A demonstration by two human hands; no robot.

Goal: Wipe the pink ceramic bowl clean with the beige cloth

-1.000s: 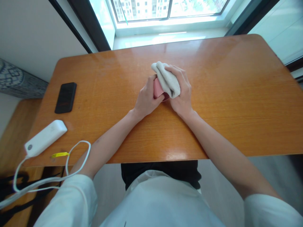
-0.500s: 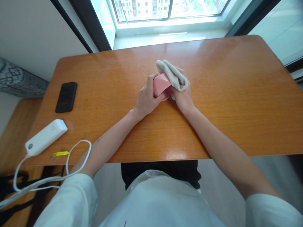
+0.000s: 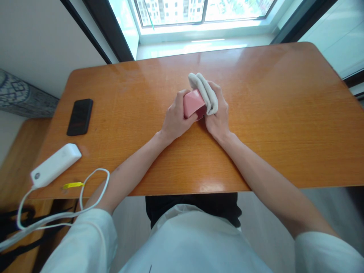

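Observation:
A small pink object (image 3: pixel 193 103) with flat facets and a darker hollow-looking side is gripped by my left hand (image 3: pixel 178 112); its exact kind does not show. My left thumb lies along its near edge and the fingers curl over the far side. Against its right side rests a folded pale grey cloth (image 3: pixel 205 93). My right hand (image 3: pixel 220 113) is closed around the cloth from the right, with some fingers hidden behind it. Both hands are close together over the middle of the wooden table (image 3: pixel 273 125).
At the left lies a black phone (image 3: pixel 80 117). Nearer me is a white power strip (image 3: pixel 56 165), whose white cable (image 3: pixel 42 223) loops by my left forearm. A yellow tag (image 3: pixel 73 185) hangs on the cable. Beyond the table's far edge is a window (image 3: pixel 203 13).
My right hand has turned, and the cloth with it, so the cloth now stands more upright along the pink object's right side. My left hand has hardly moved.

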